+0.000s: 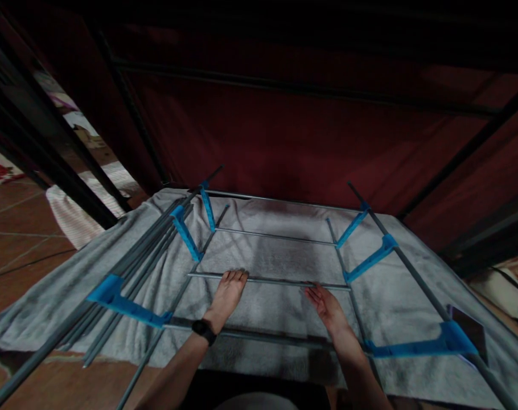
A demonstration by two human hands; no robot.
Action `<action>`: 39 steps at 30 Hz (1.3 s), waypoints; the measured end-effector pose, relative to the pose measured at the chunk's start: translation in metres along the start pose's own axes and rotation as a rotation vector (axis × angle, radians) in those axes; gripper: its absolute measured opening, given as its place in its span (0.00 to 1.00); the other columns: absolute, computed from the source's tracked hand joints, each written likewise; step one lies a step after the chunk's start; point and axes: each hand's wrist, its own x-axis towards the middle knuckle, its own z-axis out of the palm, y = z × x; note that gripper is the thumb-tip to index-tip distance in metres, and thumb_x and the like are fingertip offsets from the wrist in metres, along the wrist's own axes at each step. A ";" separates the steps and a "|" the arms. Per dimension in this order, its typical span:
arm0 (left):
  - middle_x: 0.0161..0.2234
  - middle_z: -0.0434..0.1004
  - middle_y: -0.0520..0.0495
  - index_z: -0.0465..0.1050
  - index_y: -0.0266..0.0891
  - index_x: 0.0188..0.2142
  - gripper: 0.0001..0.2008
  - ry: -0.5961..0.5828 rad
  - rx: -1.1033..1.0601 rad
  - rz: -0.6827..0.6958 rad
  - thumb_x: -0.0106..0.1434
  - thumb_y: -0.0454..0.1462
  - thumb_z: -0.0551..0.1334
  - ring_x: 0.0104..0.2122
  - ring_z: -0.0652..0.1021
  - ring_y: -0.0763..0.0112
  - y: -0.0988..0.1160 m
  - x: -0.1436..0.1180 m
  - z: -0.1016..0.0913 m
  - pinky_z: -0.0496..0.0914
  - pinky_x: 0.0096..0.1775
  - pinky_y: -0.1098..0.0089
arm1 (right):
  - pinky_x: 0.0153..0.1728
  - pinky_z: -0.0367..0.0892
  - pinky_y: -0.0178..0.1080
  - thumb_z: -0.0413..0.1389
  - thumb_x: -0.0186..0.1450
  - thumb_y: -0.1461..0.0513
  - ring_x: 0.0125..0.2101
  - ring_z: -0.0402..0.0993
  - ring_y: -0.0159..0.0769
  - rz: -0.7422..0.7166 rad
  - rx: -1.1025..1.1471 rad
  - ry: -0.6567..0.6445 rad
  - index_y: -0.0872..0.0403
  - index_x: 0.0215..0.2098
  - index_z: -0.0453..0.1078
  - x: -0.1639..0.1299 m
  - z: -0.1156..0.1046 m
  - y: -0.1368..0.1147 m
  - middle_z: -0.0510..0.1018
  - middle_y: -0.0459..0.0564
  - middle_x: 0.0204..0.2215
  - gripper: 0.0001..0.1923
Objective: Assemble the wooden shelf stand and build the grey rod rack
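While both hands lie open, the left hand touching the grey crossbar and the right hand just below it, the drying rack frame on the grey towel seems mid-assembly, so gripping that bar looks next.

Your left hand and right hand lie in the widest opening of the grey metal drying rack, over the bare grey towel between two thin crossbars, and there you have room to move sideways. To the left, a bundle of loose grey rods and slanted blue plastic brackets close the way, and matching blue brackets on the right do the same. Ahead, the dark red fabric wall with its black frame bars blocks any reach past the towel's far edge.
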 end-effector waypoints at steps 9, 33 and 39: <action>0.48 0.77 0.39 0.75 0.38 0.53 0.18 -0.063 -0.075 0.083 0.71 0.32 0.50 0.49 0.75 0.59 0.005 0.013 0.000 0.68 0.53 0.58 | 0.52 0.71 0.50 0.70 0.48 0.55 0.38 0.80 0.42 -0.009 0.033 -0.015 0.51 0.30 0.73 -0.005 0.010 -0.006 0.82 0.47 0.30 0.15; 0.55 0.75 0.39 0.74 0.38 0.56 0.25 -0.146 -0.105 0.161 0.65 0.24 0.49 0.56 0.74 0.60 0.011 0.040 0.007 0.67 0.59 0.59 | 0.37 0.75 0.47 0.51 0.60 0.56 0.31 0.77 0.42 -0.251 -0.765 0.108 0.53 0.36 0.70 -0.006 0.027 -0.001 0.79 0.54 0.32 0.11; 0.56 0.75 0.40 0.74 0.40 0.56 0.21 -0.161 -0.112 0.154 0.69 0.31 0.50 0.56 0.74 0.59 0.018 0.044 0.002 0.67 0.58 0.58 | 0.59 0.62 0.46 0.49 0.60 0.68 0.52 0.70 0.43 -0.514 -1.030 0.204 0.54 0.45 0.73 -0.005 0.020 -0.018 0.73 0.56 0.50 0.17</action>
